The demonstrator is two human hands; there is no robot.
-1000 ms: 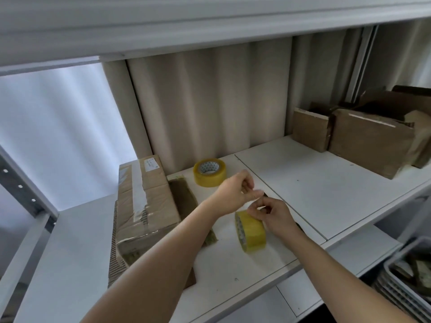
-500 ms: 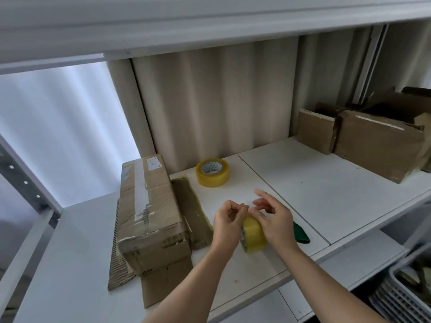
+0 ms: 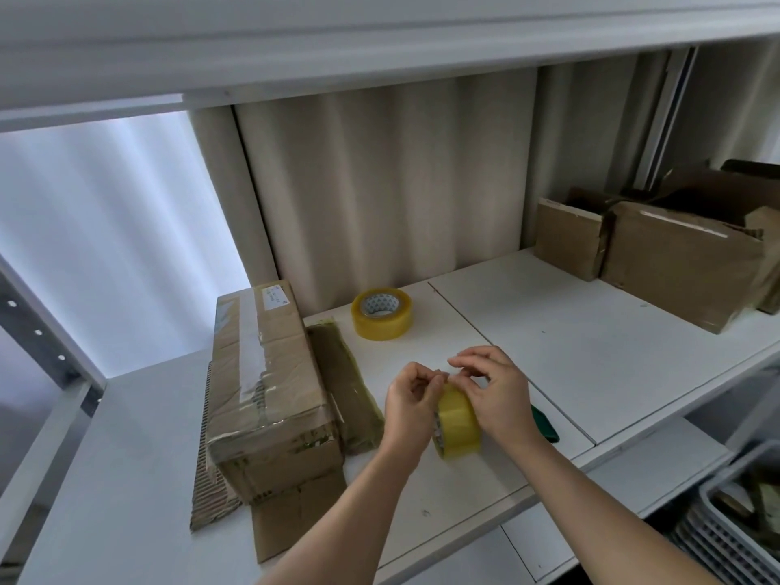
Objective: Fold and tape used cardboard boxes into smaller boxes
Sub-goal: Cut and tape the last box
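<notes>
Left hand [image 3: 411, 405] closer on tape roll [image 3: 458, 424]; right hand [image 3: 494, 394] gripping

Both my forearms reach in from the lower edge, bare, angled up toward the middle where my hands meet. My left hand [image 3: 411, 409] sits with its back toward me, wrist slightly bent, fingers curled inward and fingertips drawn together in a pinch at the top of the tape roll [image 3: 458, 422]. My right hand [image 3: 496, 396] lies over the roll from the right side, palm down, knuckles up, fingers bent and arched, their tips close to those of my left hand. The two hands nearly touch at the fingertips, wrists apart.
</notes>
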